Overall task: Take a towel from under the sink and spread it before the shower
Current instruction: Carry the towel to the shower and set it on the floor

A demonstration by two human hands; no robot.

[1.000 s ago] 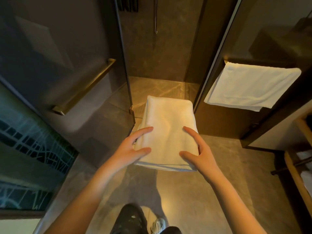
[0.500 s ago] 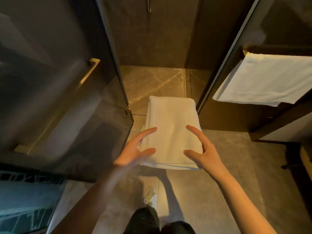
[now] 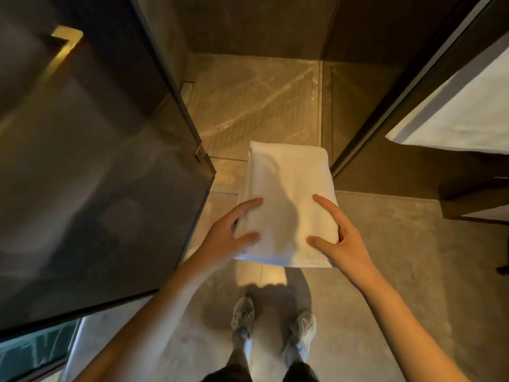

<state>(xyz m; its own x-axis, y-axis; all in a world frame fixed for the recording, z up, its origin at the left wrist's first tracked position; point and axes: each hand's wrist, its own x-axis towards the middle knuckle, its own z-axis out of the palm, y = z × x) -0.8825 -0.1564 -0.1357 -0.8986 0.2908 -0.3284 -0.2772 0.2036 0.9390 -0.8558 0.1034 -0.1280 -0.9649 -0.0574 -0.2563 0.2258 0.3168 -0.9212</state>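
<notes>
On the left hand, the thumb and forefinger lie spread apart on top of a folded white towel. The other fingers are tucked out of sight under its near left edge. The right hand mirrors this at the near right edge, with thumb and forefinger splayed on top and the rest curled under, so each hand clamps one side.

The towel is held level in the air as a thick rectangle, not yet spread. Its far end reaches over the threshold of the shower. Its near end hangs above the grey floor, just ahead of the person's two pale shoes.

An open dark glass door with a brass handle stands at the left, close to the left hand. A second towel, the hanging towel, shows at the upper right, well apart.

The step in hand appears to be lowering and unfolding. To do it well, each hand should probably shift to pinch only the top layer's corners, so the folds can drop open. The person would likely need to step back, so the shoes do not trap the cloth. The cloth should land on the grey floor before the threshold, not inside, and the left elbow should stay off the door.
</notes>
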